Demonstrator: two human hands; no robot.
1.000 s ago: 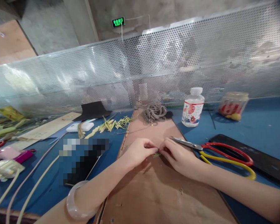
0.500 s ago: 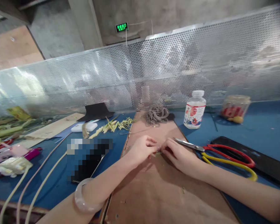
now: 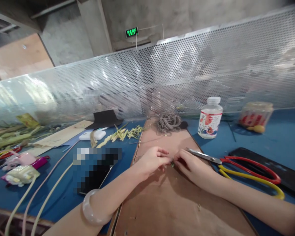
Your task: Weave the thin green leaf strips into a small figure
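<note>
Screen of perforated metal (image 3: 186, 72) stands behind the work place, and I find no writing on it that I can read. In front lies a long wooden board (image 3: 162, 209). The scissors (image 3: 211, 158), with one red handle and one yellow, show no readable brand. Over the board, the right hand (image 3: 193, 167) has its fingertips brought almost together, and they seem to pinch a green piece. The left hand (image 3: 149, 164) is loosely bent, its fingers slightly parted beside this piece; whether it also grips, I cannot tell. The bottle (image 3: 209, 122) carries a red-banded label with flowers, and the jar (image 3: 254, 116) carries red marks, but both are too blurred to read. The lighted sign (image 3: 131, 32) says EXIT under Chinese characters. Smallest is the green piece (image 3: 172, 164), located at the fingertips above the middle of the board. I judge it very light, soft and easy to crush or tear, probably not slippery. It is better to take it gently by its edges, with thumb and forefinger.
</note>
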